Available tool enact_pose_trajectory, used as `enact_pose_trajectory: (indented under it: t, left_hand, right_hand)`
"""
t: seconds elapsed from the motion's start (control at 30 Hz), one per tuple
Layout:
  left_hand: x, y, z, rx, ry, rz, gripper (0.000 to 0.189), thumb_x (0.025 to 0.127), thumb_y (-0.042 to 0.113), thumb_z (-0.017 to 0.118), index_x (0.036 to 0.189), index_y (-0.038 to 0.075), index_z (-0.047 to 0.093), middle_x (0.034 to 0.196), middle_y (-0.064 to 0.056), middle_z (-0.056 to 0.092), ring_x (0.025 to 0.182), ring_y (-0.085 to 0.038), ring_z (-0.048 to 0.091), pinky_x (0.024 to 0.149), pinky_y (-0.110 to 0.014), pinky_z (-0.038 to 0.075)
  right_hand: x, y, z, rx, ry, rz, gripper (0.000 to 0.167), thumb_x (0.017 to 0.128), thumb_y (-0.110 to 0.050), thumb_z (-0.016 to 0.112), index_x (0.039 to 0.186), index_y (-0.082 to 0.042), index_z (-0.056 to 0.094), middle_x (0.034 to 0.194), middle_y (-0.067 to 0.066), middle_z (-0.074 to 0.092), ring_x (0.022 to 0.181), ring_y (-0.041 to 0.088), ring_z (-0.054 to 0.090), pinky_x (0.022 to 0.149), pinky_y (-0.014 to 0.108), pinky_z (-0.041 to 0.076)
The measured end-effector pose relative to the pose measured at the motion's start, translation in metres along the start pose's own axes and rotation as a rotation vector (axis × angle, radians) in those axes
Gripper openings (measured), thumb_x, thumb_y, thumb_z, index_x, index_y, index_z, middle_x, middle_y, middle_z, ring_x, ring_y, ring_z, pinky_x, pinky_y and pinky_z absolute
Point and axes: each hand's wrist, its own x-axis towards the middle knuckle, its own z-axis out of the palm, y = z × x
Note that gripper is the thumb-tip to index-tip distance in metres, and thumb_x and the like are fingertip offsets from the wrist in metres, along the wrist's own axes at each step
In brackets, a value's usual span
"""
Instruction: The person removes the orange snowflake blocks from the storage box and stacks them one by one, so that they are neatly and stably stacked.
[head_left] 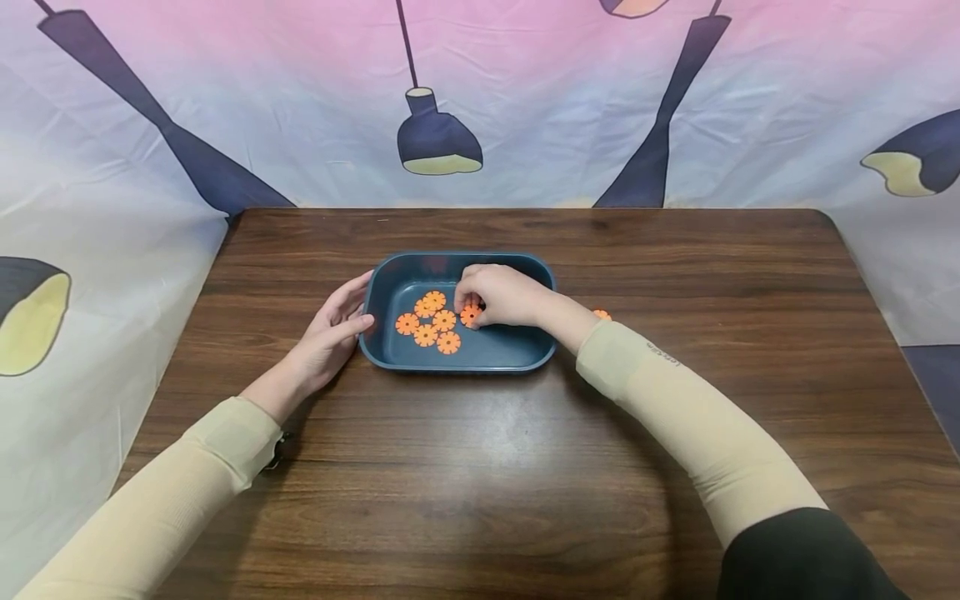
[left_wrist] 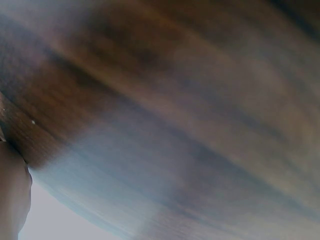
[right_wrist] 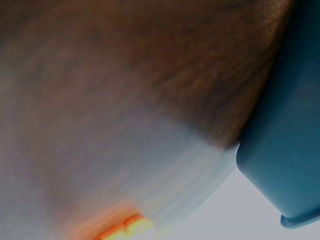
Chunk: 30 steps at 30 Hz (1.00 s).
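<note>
A dark blue rectangular tub (head_left: 495, 360) with rounded corners stands on the table. Several orange notched discs (head_left: 426, 335), flower-shaped with a small centre hole, lie in its left half. My left hand (head_left: 324, 337) holds the tub's left end, thumb over the rim and the other fingers outside. Inside the tub, my right hand (head_left: 504, 293) pinches one orange disc (head_left: 470, 316) between thumb and fingers, just right of the others. The left wrist view has only a sliver of the hand (left_wrist: 12, 195) at its edge.
Another orange item (head_left: 602, 314) lies on the brown wooden table (head_left: 465, 483), right of the tub and partly behind the right forearm. A patterned cloth (head_left: 525, 100) hangs behind the table. The tub's outer wall (right_wrist: 287, 120) fills the right side of the right wrist view.
</note>
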Motion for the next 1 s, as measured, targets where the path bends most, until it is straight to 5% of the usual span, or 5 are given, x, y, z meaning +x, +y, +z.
enact_pose_trajectory:
  t: [0.37, 1.0]
  left_hand:
    - [0.001, -0.001, 0.0, 0.004, -0.002, 0.007, 0.059, 0.107, 0.0, 0.052, 0.161, 0.022, 0.042, 0.15, 0.011, 0.052, 0.139, -0.005, 0.047, 0.107, -0.017, 0.045]
    - [0.0, -0.001, -0.002, 0.009, -0.015, 0.013, 0.056, 0.108, 0.003, 0.053, 0.159, 0.024, 0.044, 0.149, 0.012, 0.053, 0.137, -0.004, 0.049, 0.105, -0.016, 0.047]
  right_hand:
    - [-0.017, -0.001, -0.019, 0.049, 0.015, -0.01, 0.006, 0.099, -0.007, 0.074, 0.101, -0.012, 0.077, 0.102, 0.005, 0.071, 0.091, 0.019, 0.065, 0.085, 0.033, 0.055]
    - [-0.079, 0.015, -0.055, 0.118, 0.225, -0.008, 0.008, 0.097, -0.003, 0.075, 0.099, -0.01, 0.078, 0.098, 0.005, 0.073, 0.086, 0.016, 0.066, 0.082, 0.033, 0.057]
